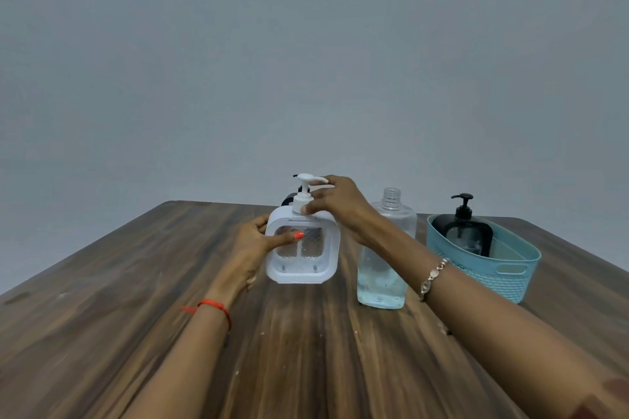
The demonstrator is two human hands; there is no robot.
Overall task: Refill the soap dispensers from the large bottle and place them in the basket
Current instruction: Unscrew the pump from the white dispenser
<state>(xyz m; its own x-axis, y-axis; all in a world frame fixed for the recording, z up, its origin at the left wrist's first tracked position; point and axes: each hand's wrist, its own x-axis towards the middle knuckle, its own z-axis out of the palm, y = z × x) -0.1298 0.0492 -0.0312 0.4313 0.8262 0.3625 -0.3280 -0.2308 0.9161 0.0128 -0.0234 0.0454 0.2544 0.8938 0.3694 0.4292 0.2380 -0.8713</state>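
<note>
At the middle of the table [306, 350], the right hand [335, 201] is closed on the pump [304, 187] of the white dispenser [301, 262]. Its fingers are curled around the neck of the pump, and one fingertip lies on the spout. The left hand [253, 241] grips the body of the same dispenser from its left side, with the thumb across the clear window. The dispenser stands upright on the table between both hands.

Just beside it, on the right and partly behind the right forearm, stands the large bottle [379, 279]. It has no cap, and pale liquid fills only its lower part. Further right is the basket [510, 277], with a black dispenser [464, 231] upright inside it, the pump in place.

I judge that one dispenser is finished, because it is already in the basket. The white one is the step in hand. I cannot tell if the pump is being screwed on or off, and the window does not show clearly how much soap is inside. If it is already filled, what is left is to tighten the pump and carry it to the basket. A small dark thing [289, 200] shows behind the white dispenser; I cannot tell what it is.
</note>
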